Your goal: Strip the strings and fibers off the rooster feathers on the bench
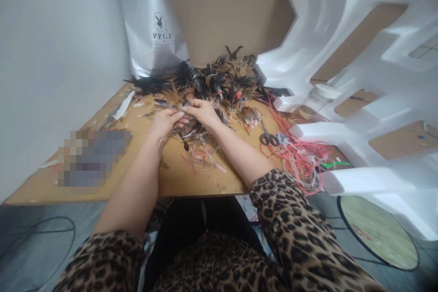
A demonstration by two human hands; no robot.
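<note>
My left hand (170, 121) and my right hand (201, 112) meet over the middle of the table, fingertips pinched close together. Between them they grip brown and dark feathers (174, 96), whose tips fan out beyond my fingers. How the quills sit in each grip is hidden by the fingers. Just behind lies a large heap of black and tan feathers (236, 77). Loose feather scraps and pink and white string bits (201, 155) lie below my wrists. To the right of my right hand rests a small feather bunch (249, 117).
Dark-handled scissors (269, 138) lie right of my right forearm, beside a tangle of red and white string (304, 159). White foam pieces (318, 132) and a lidded jar (323, 96) stand at the right. A silver bag (147, 32) stands at the back left; a white feather (125, 104) lies before it.
</note>
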